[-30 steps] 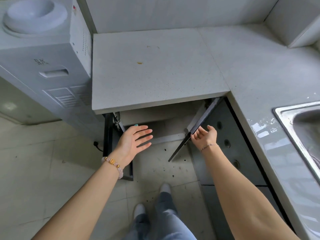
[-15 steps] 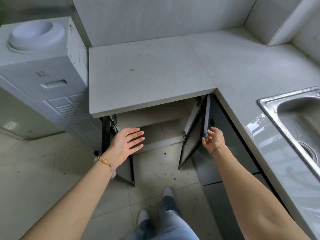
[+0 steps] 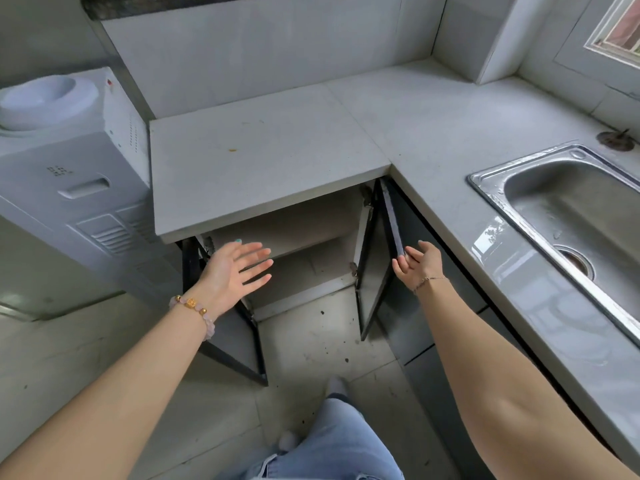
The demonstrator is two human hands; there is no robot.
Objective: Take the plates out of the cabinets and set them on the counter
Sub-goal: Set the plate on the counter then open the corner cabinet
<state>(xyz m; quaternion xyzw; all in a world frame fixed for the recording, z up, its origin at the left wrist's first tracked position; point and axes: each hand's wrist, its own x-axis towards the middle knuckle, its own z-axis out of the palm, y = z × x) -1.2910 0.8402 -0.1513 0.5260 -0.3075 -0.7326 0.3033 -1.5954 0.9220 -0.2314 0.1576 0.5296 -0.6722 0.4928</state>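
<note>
The cabinet (image 3: 304,268) under the grey counter (image 3: 263,161) stands with both dark doors swung out. I see no plates in the visible part of its pale interior; the counter's overhang hides the upper part. My left hand (image 3: 235,271) hovers flat and empty in front of the opening, just inside the left door (image 3: 239,344). My right hand (image 3: 420,265) holds the free edge of the right door (image 3: 372,271) between thumb and fingers. The door is swung far out, near the lower cabinet fronts under the side counter.
A white water dispenser (image 3: 69,161) stands left of the counter. A steel sink (image 3: 571,216) is set into the side counter on the right. My legs and feet (image 3: 332,441) are on the tiled floor before the cabinet.
The right door has swung wider with my right hand on its edge. My view has risen and pulled back, showing more counter and sink. The left hand stays open by the opening.
</note>
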